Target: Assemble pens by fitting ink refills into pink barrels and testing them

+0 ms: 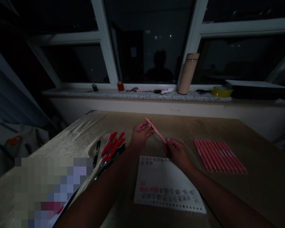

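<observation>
Over the far side of the notebook page, a slim pink pen is held at a slant, its pointed end up and to the left. The fingers of my left hand are closed about its upper part, near the tip. My right hand pinches the lower end between thumb and fingers. Below the hands lies a lined, hole-punched sheet with rows of dark and red scribbles. To the right, several similar pink pens lie side by side in a neat row.
Left of my left arm lie several red-capped pens and a black pen. Behind the brown-covered table, the windowsill carries a small red jar, a tall tan cylinder and a yellow tape roll.
</observation>
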A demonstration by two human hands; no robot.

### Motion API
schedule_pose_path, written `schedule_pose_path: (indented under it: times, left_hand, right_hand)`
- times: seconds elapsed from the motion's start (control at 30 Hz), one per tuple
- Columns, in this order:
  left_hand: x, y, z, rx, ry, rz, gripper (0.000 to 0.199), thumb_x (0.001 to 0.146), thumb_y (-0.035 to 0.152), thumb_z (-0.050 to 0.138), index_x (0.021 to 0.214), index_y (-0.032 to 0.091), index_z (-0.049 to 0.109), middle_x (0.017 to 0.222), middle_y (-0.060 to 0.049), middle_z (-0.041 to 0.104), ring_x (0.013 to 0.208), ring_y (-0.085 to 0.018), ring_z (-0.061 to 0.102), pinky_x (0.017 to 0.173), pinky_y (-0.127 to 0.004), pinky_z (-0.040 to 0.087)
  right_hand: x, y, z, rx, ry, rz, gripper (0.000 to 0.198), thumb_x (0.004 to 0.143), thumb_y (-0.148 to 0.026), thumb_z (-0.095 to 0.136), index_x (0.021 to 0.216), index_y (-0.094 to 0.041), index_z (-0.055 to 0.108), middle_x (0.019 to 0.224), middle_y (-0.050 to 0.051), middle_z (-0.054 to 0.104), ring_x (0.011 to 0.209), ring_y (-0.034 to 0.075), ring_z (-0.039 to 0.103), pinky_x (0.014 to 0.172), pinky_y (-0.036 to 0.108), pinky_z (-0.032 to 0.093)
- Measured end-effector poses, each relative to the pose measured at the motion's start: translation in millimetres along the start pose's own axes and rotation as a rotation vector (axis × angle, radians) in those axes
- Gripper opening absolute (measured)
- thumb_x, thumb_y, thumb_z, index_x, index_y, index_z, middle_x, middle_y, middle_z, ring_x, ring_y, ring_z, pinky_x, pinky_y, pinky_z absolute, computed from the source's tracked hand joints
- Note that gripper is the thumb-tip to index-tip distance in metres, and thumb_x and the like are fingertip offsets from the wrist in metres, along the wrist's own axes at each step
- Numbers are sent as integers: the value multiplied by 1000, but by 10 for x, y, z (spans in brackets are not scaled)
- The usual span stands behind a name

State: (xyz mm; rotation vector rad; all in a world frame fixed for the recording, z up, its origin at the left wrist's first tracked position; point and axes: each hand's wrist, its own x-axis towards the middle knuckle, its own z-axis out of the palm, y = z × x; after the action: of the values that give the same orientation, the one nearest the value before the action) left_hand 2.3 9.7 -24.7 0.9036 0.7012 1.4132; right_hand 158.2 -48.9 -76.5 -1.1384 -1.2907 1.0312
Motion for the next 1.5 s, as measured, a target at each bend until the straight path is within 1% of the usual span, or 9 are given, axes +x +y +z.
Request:
schedule_pose_path:
  times: [0.17,0.3,0.57,0.73,0.9,1.1,1.27,1.4,1.5]
  left_hand:
    - [3,8,1,-2,12,6,28,61,26,76,80,10,62,75,-5,63,68,-13,61,62,-27,51]
    - [-6,23,12,1,13,5,27,61,25,76,80,10,62,75,-5,63,67,-13,60,62,-26,51]
    - [-6,13,12,8,-2,6,28,60,27,77,79,11,63,76,-5,64,68,-12,60,61,-24,51]
    - [-10,8,3,24,-17,4,28,59,28,77,77,11,63,74,-4,63,66,-12,60,59,-23,50]
    - [-22,31,18,18,-8,1,28,60,30,77,76,11,64,75,-5,63,67,-12,60,59,-24,50]
    - [-7,26,13,56,63,39,33,64,38,74,78,10,66,79,-7,67,68,-12,62,58,-22,49]
    - [-8,27,6,77,96,74,31,64,38,73,76,10,67,79,-8,68,66,-11,61,59,-22,49]
    - [-8,27,9,88,78,94,30,63,38,73,75,10,68,79,-8,69,66,-12,62,61,-23,48]
    - [1,11,9,91,59,96,33,62,40,73,77,10,68,78,-9,69,65,-13,62,61,-24,48]
  right_hand:
    - [30,37,25,123,26,5,31,76,-51,59,79,-20,56,58,-4,50,48,9,42,44,21,29]
    - [51,35,54,165,78,-38,36,64,-41,74,86,-21,53,66,-4,55,55,10,49,50,21,35]
    - [13,-5,38,113,26,-16,30,76,-50,59,81,-20,54,60,-3,52,48,10,42,43,22,28]
    - [-15,-23,14,-1,-18,-33,38,85,-52,46,67,-20,53,54,-4,46,46,10,38,44,23,26]
    - [2,-17,15,3,-6,-60,35,85,-50,48,69,-19,53,55,-4,46,48,10,39,45,23,27]
    - [34,55,45,180,15,-33,28,76,-46,62,83,-20,54,62,-5,51,49,8,42,43,20,27]
    - [30,58,50,230,26,-4,30,72,-46,67,84,-21,53,63,-5,52,48,8,43,41,19,28]
    - [11,21,26,135,16,-36,30,79,-50,58,75,-20,55,58,-4,50,49,9,43,43,21,28]
    - [5,11,5,22,24,-64,41,85,-53,46,64,-18,55,54,-2,50,50,10,43,46,22,30]
